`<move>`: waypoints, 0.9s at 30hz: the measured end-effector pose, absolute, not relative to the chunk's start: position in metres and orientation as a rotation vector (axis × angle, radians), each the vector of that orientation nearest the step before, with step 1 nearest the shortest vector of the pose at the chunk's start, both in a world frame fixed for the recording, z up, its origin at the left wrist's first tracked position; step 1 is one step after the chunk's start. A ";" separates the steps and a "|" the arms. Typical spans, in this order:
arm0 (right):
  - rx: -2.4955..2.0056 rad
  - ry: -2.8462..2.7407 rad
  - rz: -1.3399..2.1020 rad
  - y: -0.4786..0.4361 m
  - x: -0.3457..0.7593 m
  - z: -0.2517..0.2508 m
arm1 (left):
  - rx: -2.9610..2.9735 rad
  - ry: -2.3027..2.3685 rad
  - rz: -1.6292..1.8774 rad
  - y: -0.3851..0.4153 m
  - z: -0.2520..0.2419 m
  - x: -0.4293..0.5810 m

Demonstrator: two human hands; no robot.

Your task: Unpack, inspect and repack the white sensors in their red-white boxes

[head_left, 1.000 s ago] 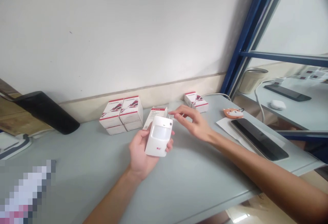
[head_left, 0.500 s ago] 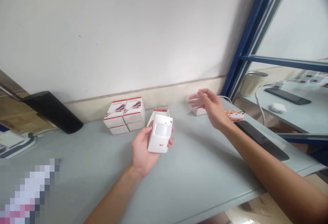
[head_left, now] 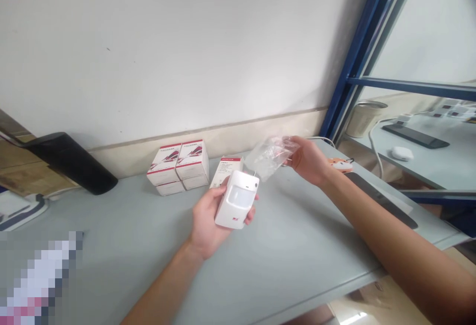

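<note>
Room: you are at a pale grey-blue desk point(head_left: 111, 216) against a white wall point(head_left: 148, 42), with a blue metal window frame point(head_left: 357, 67) at the far right.

Head view: your forearms reach in from the near edge, and both hands are raised above the desk.

Left hand: your left hand point(head_left: 208, 221) holds a white PIR motion sensor point(head_left: 237, 200) in a closed, secure grip near the middle of the desk, with your fingers curled around from behind.

Right hand: your right hand point(head_left: 307, 161) pinches a clear plastic bag point(head_left: 268, 156) in a narrow grip, up and to the right of the sensor.

Held things: the sensor tilts with its lens toward you. The crumpled bag extends left from your right hand to just beside the sensor's top corner; you cannot tell whether they touch.

Far edge: a stack of white-and-red boxes point(head_left: 177, 166) sits against the wall, with a single white box point(head_left: 226, 171) just right of it. A black wedge-shaped object point(head_left: 70, 170) lies further left.

Right side: an orange fox-shaped tag point(head_left: 340, 164) lies beside a dark tablet point(head_left: 379, 178).

Step in hand: both hands are occupied, one with the sensor and one with the bag.

Next move: with neither hand free, further handling calls for setting one item down first.
</note>
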State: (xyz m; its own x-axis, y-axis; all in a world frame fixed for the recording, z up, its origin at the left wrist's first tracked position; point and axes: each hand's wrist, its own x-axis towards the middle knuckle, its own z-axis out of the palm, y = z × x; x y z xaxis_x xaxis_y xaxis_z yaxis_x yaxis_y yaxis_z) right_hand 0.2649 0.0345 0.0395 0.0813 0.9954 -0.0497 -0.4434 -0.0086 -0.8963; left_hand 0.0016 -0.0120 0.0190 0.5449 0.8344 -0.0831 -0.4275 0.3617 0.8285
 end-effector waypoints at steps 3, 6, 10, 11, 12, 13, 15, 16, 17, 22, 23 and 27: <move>-0.951 -0.867 1.362 0.035 0.263 0.035 | 0.867 0.542 0.847 -0.013 0.021 0.003; -0.992 -0.971 1.352 0.038 0.263 0.029 | 0.861 0.534 0.849 -0.013 0.024 0.003; -1.033 -1.049 1.246 0.040 0.268 0.026 | 0.829 0.503 0.838 -0.012 0.026 -0.001; -1.038 -1.056 1.210 0.040 0.269 0.027 | 0.820 0.498 0.828 -0.012 0.026 -0.001; -1.040 -1.059 1.182 0.040 0.270 0.027 | 0.812 0.495 0.815 -0.012 0.027 -0.002; -1.042 -1.061 1.164 0.039 0.271 0.028 | 0.807 0.494 0.801 -0.012 0.027 -0.003; -1.040 -1.084 1.168 0.038 0.271 0.029 | 0.804 0.488 0.773 -0.012 0.026 -0.003; -1.037 -1.099 1.187 0.037 0.271 0.030 | 0.803 0.484 0.765 -0.012 0.026 -0.003; -1.036 -1.117 1.205 0.036 0.270 0.031 | 0.803 0.482 0.762 -0.012 0.025 -0.002; -1.052 -1.122 1.242 0.032 0.263 0.034 | 0.816 0.505 0.795 -0.011 0.023 -0.001; -1.046 -1.100 1.275 0.032 0.263 0.035 | 0.819 0.509 0.800 -0.011 0.023 -0.001; -0.983 -0.898 1.425 0.033 0.264 0.036 | 0.825 0.514 0.772 -0.011 0.022 -0.001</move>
State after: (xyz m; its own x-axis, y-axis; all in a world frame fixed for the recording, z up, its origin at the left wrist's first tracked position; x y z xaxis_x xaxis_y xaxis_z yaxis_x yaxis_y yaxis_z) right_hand 0.2637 0.0332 0.0358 -0.0222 0.9968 -0.0773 -0.3603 -0.0801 -0.9294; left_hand -0.0011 -0.0107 0.0217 0.6222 0.7748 -0.1125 -0.4024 0.4398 0.8029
